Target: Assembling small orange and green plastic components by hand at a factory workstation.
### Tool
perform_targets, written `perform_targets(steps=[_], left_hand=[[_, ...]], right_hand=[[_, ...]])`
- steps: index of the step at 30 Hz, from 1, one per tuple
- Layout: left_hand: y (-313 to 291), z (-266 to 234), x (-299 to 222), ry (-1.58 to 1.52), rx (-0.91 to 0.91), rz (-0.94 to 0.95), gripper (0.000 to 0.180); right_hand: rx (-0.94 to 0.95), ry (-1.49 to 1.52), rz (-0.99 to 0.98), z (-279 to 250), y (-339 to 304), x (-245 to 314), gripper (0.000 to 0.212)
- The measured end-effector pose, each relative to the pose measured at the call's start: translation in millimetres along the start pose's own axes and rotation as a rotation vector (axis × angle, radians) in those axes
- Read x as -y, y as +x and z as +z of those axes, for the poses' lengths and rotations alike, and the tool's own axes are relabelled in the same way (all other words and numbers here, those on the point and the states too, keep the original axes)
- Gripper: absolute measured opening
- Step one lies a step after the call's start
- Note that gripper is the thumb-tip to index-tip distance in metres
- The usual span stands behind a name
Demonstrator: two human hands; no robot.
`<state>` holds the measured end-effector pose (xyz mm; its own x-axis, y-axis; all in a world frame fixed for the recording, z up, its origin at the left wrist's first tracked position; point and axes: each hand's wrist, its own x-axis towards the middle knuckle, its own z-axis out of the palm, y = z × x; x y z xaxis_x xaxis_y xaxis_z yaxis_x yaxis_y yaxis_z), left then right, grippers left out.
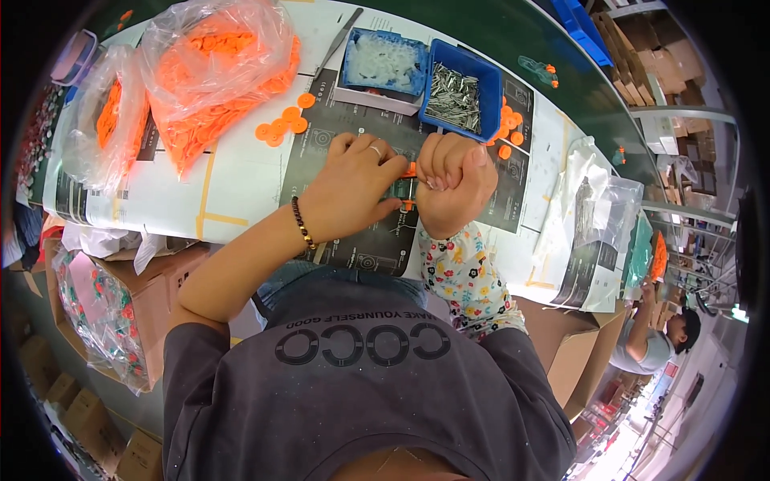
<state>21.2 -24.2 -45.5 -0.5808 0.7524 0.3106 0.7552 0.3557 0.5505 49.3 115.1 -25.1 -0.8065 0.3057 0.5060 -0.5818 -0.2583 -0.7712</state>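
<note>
My left hand (349, 188), with a beaded bracelet and a ring, is closed with thumb and fingers on the near and far ends of a small translucent green part with orange discs (408, 205). My right hand (455, 186), its forearm in a flowered sleeve, is curled into a fist against the part's right side. What the fist holds, if anything, is hidden. Both hands are over a dark printed sheet (373, 247). Just beyond the right hand stands a blue bin (495, 88) of short metal pins (455, 98). Loose orange discs (281, 126) lie beyond the left hand.
A large plastic bag of orange discs (220, 68) and a smaller bag (112, 120) are at left. A blue tray of whitish material (385, 62) sits beside long metal tweezers (335, 42). Clear plastic bags (605, 210) lie right. Another person (654, 341) is far right.
</note>
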Motion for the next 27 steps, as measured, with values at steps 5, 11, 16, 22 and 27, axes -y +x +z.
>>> perform_targets(steps=[5,11,16,22,27], left_hand=[[-2.2,0.9,3.3,-0.011,-0.014,0.0,0.04],[-1.2,1.3,4.2,-0.027,-0.008,0.001,0.041],[0.5,-0.9,5.4,-0.049,0.022,-0.017,0.041],[2.8,-0.8,6.2,-0.084,0.022,-0.019,0.041],[1.3,-1.2,5.3,-0.044,0.014,0.017,0.048]], right_hand=[[-0.039,-0.051,-0.064,5.0,-2.4,-2.7,0.046],[-0.145,-0.082,-0.136,6.3,-5.5,-6.5,0.051],[-0.146,-0.015,-0.095,2.9,-4.3,-3.5,0.051],[-0.083,-0.066,-0.098,3.9,-7.6,-7.3,0.048],[-0.094,-0.095,-0.099,8.8,-8.8,-9.1,0.045]])
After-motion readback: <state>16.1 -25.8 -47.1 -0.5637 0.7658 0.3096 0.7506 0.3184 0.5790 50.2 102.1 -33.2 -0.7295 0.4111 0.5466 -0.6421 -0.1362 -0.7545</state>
